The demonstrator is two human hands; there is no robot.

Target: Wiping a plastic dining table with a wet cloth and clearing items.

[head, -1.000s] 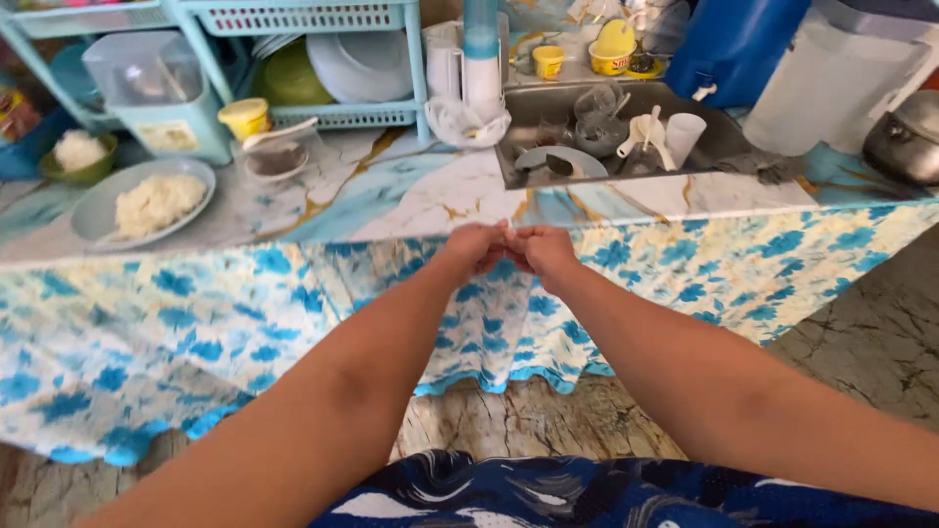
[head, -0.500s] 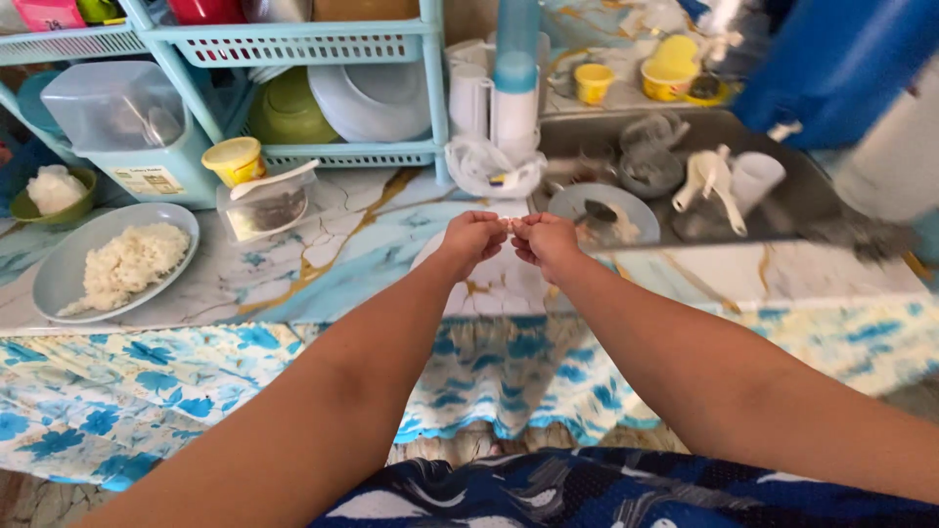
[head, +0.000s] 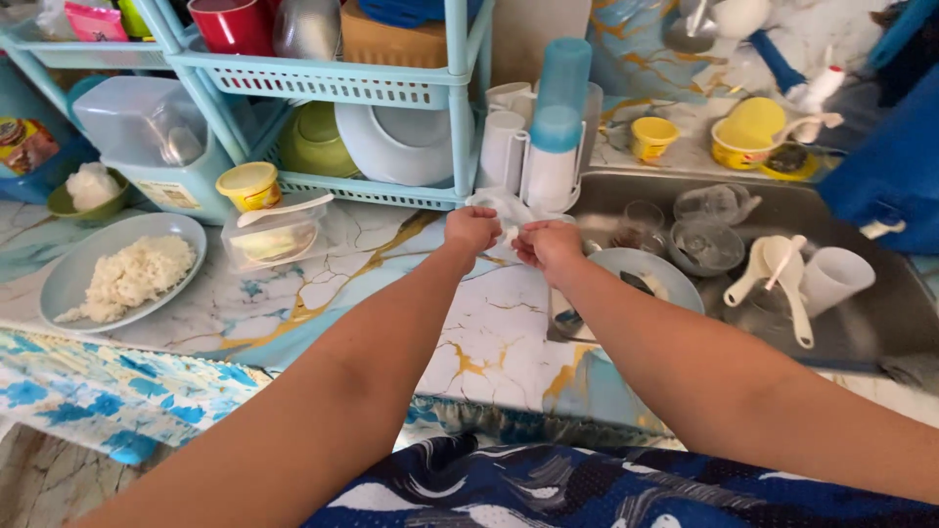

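Where both hands pinch, sm. white scrap [head: 508, 233] shows.

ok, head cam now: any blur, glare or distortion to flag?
Head view: mostly sharp, soft even daylight, no hard shadows. Wide-angle bend shows in the blue rack and the counter edge. Mild glare on the white plate. Both hands, left hand and right hand, meet; whatever they pinch is too small to resolve.

A marbled blue-and-gold counter [head: 352, 284] carries a pale blue rack [head: 323, 78] beside a steel sink [head: 880, 313].
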